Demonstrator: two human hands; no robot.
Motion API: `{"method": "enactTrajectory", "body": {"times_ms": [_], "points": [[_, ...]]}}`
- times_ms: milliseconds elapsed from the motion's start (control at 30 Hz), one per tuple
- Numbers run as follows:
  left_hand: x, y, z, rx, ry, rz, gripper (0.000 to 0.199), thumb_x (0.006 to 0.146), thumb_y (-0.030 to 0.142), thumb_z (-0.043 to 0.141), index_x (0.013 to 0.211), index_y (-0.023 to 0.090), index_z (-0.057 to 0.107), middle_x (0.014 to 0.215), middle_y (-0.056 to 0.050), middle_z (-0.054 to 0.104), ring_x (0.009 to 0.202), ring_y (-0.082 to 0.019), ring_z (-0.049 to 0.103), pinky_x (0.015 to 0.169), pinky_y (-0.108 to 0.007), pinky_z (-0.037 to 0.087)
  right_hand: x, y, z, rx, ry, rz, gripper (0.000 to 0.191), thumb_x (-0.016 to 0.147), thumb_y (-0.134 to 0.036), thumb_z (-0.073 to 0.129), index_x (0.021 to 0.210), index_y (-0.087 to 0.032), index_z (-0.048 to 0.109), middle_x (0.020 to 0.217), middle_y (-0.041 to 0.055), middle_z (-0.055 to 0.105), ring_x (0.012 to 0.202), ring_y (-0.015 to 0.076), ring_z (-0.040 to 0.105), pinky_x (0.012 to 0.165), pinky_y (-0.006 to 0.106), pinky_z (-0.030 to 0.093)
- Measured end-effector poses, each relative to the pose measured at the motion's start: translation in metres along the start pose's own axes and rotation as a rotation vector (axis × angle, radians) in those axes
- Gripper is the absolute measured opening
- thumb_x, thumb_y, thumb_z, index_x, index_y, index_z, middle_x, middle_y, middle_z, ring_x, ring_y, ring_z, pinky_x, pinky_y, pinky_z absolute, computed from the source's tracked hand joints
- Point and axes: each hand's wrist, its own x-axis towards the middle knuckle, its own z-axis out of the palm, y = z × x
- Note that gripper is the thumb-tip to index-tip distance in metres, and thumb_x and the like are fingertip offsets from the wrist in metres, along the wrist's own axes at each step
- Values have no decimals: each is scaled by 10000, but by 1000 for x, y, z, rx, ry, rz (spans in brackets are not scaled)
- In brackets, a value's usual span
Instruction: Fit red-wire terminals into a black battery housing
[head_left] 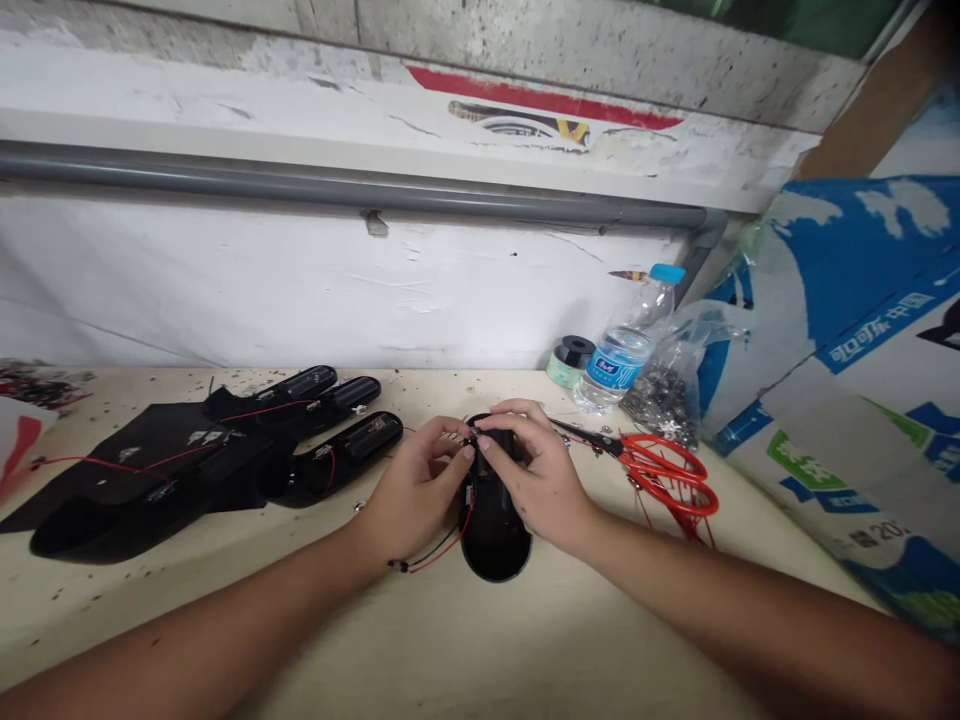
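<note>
A black elongated plastic housing lies on the table in front of me, its rounded hollow end towards me. My left hand is at its left edge, thumb and fingers pinched near the upper part. From the other side, my right hand reaches over the housing, its thumb and fingertips closed at the same spot. Between the fingertips sits a small dark metallic piece, too small to name. Red and black wires come out of the housing on the left and end on the table.
More black housings with red wires lie on a black sheet at left. To the right are orange-handled scissors, a water bottle, a tape roll, a plastic bag of small metal parts and a blue-white carton.
</note>
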Motion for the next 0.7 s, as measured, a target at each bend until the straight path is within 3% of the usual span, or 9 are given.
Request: {"method": "enactTrajectory", "body": {"times_ms": [233, 333, 700], "points": [[1, 0, 0, -3, -4, -5, 219, 930, 392, 576, 1014, 191, 563, 868, -24, 657, 727, -137, 578, 608, -228, 430, 2, -1, 1, -2, -25, 21, 65, 925, -229, 613, 957, -234, 669, 1025, 47, 535, 1022, 190, 567, 943, 363, 474], [0, 0, 0, -7, -12, -24, 234, 937, 413, 560, 995, 186, 567, 838, -18, 634, 638, -115, 526, 556, -220, 396, 1, -2, -1, -28, -48, 9, 68, 939, -219, 586, 962, -232, 650, 1023, 50, 530, 1031, 194, 557, 949, 369, 465], [-2, 1, -1, 55, -4, -11, 258, 956, 423, 525, 894, 178, 577, 732, 27, 503, 587, -95, 412, 526, -206, 350, -1, -4, -2, -50, -73, -47, 59, 940, -194, 568, 931, -230, 615, 1010, 52, 516, 1027, 199, 543, 942, 372, 456]]}}
